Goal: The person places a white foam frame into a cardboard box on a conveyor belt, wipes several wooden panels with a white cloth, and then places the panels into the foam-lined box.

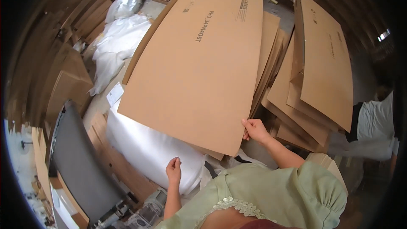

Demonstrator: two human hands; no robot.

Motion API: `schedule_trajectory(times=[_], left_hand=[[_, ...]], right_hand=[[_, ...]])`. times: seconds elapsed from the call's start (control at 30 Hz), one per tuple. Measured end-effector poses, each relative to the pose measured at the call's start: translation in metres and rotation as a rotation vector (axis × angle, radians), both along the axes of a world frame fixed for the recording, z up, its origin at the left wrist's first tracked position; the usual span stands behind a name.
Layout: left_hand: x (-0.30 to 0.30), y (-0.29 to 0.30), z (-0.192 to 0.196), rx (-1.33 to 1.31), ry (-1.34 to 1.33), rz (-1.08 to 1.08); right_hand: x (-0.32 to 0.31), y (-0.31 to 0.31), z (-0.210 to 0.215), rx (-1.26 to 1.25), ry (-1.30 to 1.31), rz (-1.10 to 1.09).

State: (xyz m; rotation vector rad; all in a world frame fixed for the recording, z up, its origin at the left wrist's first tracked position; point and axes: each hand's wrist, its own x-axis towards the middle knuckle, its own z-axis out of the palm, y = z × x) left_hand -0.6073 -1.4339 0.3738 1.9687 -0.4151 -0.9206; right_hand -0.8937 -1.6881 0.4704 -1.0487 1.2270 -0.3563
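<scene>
My right hand grips the near right edge of a large flat brown cardboard sheet, which is lifted and tilted away from me. My left hand rests with fingers loosely together on a white padded bundle that lies under the sheet's near corner; it holds nothing. More flat cardboard sheets lie stacked beneath the lifted one.
A second pile of folded cardboard blanks leans at the right. White plastic bags lie at the back left. A grey-topped machine table stands at my left. Cardboard stacks line the left wall. A person in white crouches at the right.
</scene>
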Motion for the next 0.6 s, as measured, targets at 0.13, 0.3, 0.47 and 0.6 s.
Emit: schedule_trajectory(times=[0.13,0.3,0.47,0.6], left_hand=[[-0.070,0.011,0.003,0.011,0.058,-0.006],[-0.110,0.047,0.004,0.040,0.062,0.055],[-0.152,0.160,-0.019,0.101,-0.025,0.223],[-0.226,0.262,-0.015,0.424,0.090,0.446]], right_hand=[[-0.009,-0.010,-0.007,0.000,-0.071,0.022],[-0.033,-0.052,-0.022,-0.119,-0.081,-0.060],[-0.090,-0.192,-0.096,-0.698,0.159,-0.049],[-0.124,-0.300,-0.096,-0.583,0.170,-0.228]])
